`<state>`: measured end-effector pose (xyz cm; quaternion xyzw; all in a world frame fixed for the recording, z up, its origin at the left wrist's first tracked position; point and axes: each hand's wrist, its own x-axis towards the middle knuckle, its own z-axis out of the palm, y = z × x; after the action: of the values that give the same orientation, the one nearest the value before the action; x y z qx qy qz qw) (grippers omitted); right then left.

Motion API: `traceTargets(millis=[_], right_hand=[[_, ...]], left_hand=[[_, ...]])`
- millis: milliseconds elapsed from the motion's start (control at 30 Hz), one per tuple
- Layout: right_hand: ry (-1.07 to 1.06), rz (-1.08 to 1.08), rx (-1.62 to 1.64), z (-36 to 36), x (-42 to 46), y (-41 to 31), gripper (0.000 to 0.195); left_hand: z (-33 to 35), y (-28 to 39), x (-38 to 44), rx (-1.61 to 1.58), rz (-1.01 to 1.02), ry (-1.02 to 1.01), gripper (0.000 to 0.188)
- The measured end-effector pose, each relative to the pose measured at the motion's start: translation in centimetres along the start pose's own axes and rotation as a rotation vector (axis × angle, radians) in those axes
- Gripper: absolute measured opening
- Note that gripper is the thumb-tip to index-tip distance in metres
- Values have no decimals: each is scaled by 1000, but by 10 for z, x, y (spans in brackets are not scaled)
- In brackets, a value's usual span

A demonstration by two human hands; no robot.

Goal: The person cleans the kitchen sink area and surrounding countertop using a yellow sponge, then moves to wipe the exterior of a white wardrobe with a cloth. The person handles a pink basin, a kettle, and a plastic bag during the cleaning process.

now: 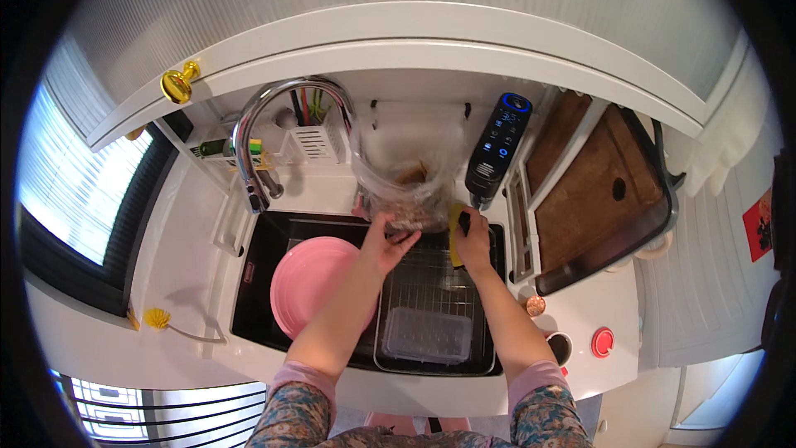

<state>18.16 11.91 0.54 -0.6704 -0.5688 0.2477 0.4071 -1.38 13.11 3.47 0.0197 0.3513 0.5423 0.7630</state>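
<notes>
At the back edge of the black sink [249, 317], a clear plastic bag [404, 143] with brownish contents hangs. My left hand [388, 246] is at its bottom, fingers spread and partly curled; whether they grip it is unclear. My right hand [471, 238] holds a yellow object with a black part [457, 249], perhaps a sponge or brush, just right of the bag. A pink basin [317, 280] lies in the left of the sink, partly behind my left forearm. A wire rack [413, 289] fills the right side, with a clear plastic container [429, 336] on it.
A chrome faucet [244, 130] arches at the back left. A black device with lit icons [497, 143] stands right of the bag, near a rack with a brown board [591, 199]. A cup [559, 348] and red lid [602, 343] sit at right. A cabinet edge [423, 25] overhangs.
</notes>
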Motion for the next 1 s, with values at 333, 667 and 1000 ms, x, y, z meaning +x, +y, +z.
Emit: traceTargets(millis=[333,667,1000], right_hand=[[69,-255,-27,4,4,9,44],[89,-538,-209,21,14,-24,47],[-94,63,-1455,129,120,-3,47]], left_hand=[[-35,-14,-28,68,0,-2,39],[-100,-13,-173,379,141,-396,66],[-198,7,-299,15,293,62,52]])
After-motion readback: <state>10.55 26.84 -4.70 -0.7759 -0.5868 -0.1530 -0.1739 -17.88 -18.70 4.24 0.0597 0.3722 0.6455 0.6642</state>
